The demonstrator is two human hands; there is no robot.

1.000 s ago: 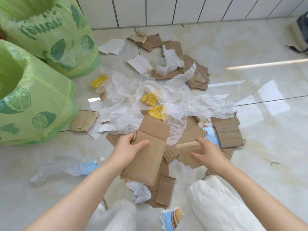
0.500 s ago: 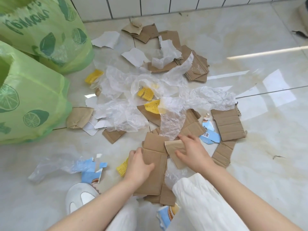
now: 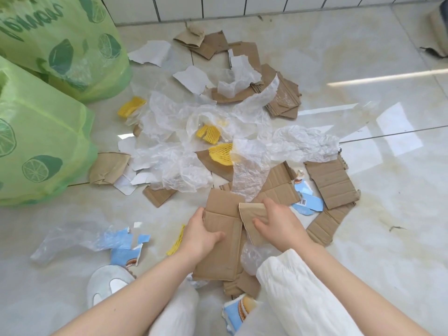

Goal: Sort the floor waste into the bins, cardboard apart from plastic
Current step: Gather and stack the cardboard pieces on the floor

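Left hand (image 3: 201,236) has its grip clamped on a long cardboard flap (image 3: 221,241), low over the floor (image 3: 363,251); right hand (image 3: 278,225) clutches a smaller brown scrap (image 3: 252,210) beside it. Crinkled plastic film (image 3: 247,180) overlaps the cardboard heap just beyond. Two green bins: one (image 3: 43,146), another (image 3: 65,42), far left. Four yellow foam bits in view, one (image 3: 221,154) mid-pile.

The glossy tiled floor (image 3: 363,69) carries brown cardboard pieces (image 3: 331,183), crumpled clear plastic sheets (image 3: 169,166) and yellow foam netting (image 3: 131,106) at centre; two green-bagged bins (image 3: 43,151) stand at nine to eleven o'clock.
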